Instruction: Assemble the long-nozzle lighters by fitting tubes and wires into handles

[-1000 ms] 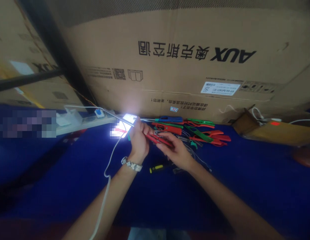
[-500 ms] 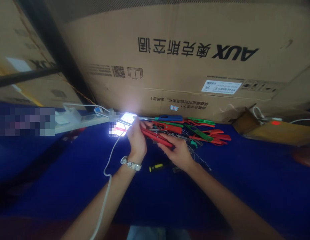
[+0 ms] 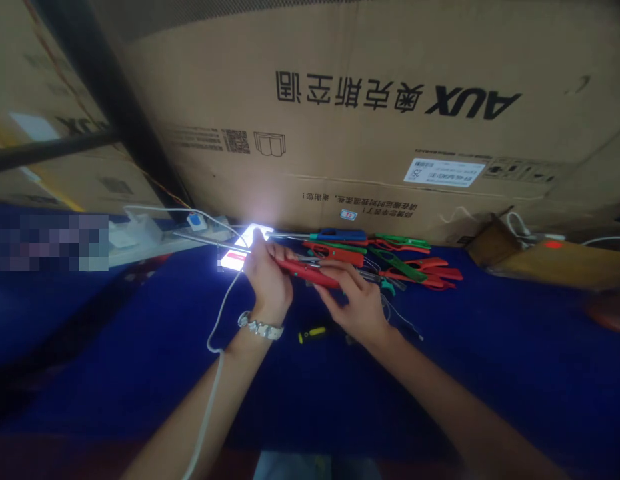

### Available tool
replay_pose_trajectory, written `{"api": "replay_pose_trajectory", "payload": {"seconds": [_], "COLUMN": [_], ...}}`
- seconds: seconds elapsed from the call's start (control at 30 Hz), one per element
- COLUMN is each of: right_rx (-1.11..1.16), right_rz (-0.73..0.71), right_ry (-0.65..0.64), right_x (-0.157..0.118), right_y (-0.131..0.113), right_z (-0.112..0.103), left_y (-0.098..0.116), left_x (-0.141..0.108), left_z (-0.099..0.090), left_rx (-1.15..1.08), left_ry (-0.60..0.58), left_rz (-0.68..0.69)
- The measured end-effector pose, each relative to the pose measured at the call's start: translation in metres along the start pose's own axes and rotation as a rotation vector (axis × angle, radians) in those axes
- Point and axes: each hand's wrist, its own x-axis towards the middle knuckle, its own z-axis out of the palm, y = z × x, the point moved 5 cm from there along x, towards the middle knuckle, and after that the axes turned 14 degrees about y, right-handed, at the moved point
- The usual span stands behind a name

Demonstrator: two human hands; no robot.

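A red long-necked lighter lies across my hands, its thin metal rod reaching out to the left. My left hand, with a bracelet at the wrist, wraps round the front of its red handle. At the handle's back end my right hand pinches with thumb and fingers; small metal parts show along the handle's top beside these fingertips, too small to name. Just beyond lie blue, orange-red and green lighter pieces. Nearer me is a small yellow-and-black tool, perhaps a screwdriver.
A brightly glowing phone-like screen lies behind my left hand. A white cable runs past my left forearm. Power strips lie on the left. A large cardboard box walls off the back of the blue cloth; a smaller open carton stands right.
The lighter has turned in my hands: its handle lies more level and its metal rod now shows pointing left. My right fingers have shifted up onto the handle's top.
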Motion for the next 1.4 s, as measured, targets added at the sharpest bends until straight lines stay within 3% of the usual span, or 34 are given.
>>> {"api": "replay_pose_trajectory", "payload": {"seconds": [0.17, 0.5, 0.97, 1.23, 1.4], "right_rx": [-0.2, -0.329, -0.228, -0.154, 0.005], "right_rz": [-0.174, -0.275, -0.363, -0.344, -0.343], "right_ry": [0.073, 0.161, 0.148, 0.138, 0.051], "right_x": [0.002, 0.006, 0.005, 0.005, 0.004], "right_y": [-0.004, -0.003, 0.0, 0.0, 0.003], "right_z": [-0.002, 0.005, 0.0, 0.002, 0.002], "left_y": [-0.002, -0.013, -0.011, -0.013, -0.012], "left_x": [0.0, -0.004, -0.003, -0.004, -0.003], "left_z": [-0.003, -0.009, -0.009, -0.012, -0.011], "left_rx": [-0.011, -0.049, -0.049, -0.039, -0.054], "left_ry": [0.052, 0.145, 0.184, 0.204, 0.199], "left_rz": [0.012, -0.062, -0.197, -0.162, -0.164]}}
